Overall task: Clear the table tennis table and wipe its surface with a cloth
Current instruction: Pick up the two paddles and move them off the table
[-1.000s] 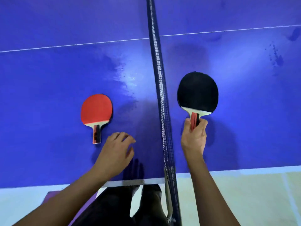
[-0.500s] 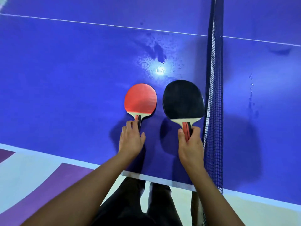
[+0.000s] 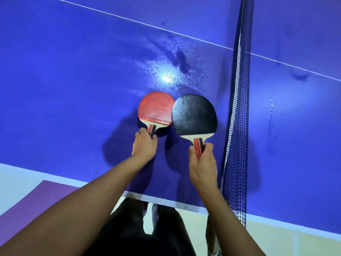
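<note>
I've got two paddles side by side over the desk (image 3: pixel 73 89), both left of the net (image 3: pixel 236 126). The left paddle (image 3: pixel 156 108) points away, handle toward the near edge, with the left hand (image 3: pixel 144 145) gripping it. The right paddle (image 3: pixel 193 115) overlaps the left one's right edge, handle held in the right hand (image 3: pixel 202 163), just beside the net. Far behind them a line (image 3: pixel 129 20) crosses the desk. Floor (image 3: pixel 18 183) lies before the near edge.
</note>
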A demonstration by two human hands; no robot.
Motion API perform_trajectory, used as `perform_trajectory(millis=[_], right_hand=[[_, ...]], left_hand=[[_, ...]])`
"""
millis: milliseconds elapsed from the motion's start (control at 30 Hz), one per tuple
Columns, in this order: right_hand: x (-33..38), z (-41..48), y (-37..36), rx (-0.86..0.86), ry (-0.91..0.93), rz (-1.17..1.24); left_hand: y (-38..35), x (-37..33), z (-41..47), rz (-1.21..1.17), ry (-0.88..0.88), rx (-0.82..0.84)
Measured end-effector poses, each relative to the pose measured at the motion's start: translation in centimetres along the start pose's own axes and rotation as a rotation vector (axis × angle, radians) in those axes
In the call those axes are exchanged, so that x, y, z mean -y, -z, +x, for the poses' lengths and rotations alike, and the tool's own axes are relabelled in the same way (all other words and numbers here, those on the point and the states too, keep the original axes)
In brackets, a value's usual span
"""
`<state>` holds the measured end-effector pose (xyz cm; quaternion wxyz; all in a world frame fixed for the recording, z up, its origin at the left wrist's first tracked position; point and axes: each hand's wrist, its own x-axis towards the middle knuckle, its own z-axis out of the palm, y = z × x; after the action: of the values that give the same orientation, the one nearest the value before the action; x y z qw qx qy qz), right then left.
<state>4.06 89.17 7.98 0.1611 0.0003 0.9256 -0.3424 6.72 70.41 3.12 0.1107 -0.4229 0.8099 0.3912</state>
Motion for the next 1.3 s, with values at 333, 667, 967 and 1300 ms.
perform_trajectory(millis=[333,667,967,1300], right_hand=[[3.2,-0.5,-2.6,0.133,0.115,0.032],[9.1,-1.9,-8.5,0.364,0.317,0.068],[17.9,-8.8,-17.3,0.493,0.553,-0.022],[30.0,-18.4,-29.9,0.483,0.566,-0.017]], left_hand=[[6.5,4.1,-5.2,-0.054,-0.023,-0.130],[11.4,12.0,-13.0,-0.241,0.207,-0.431],[17.7,22.4,-16.6,-0.421,0.406,-0.662],[30.1,36.9,-16.4,-0.420,0.372,-0.679]])
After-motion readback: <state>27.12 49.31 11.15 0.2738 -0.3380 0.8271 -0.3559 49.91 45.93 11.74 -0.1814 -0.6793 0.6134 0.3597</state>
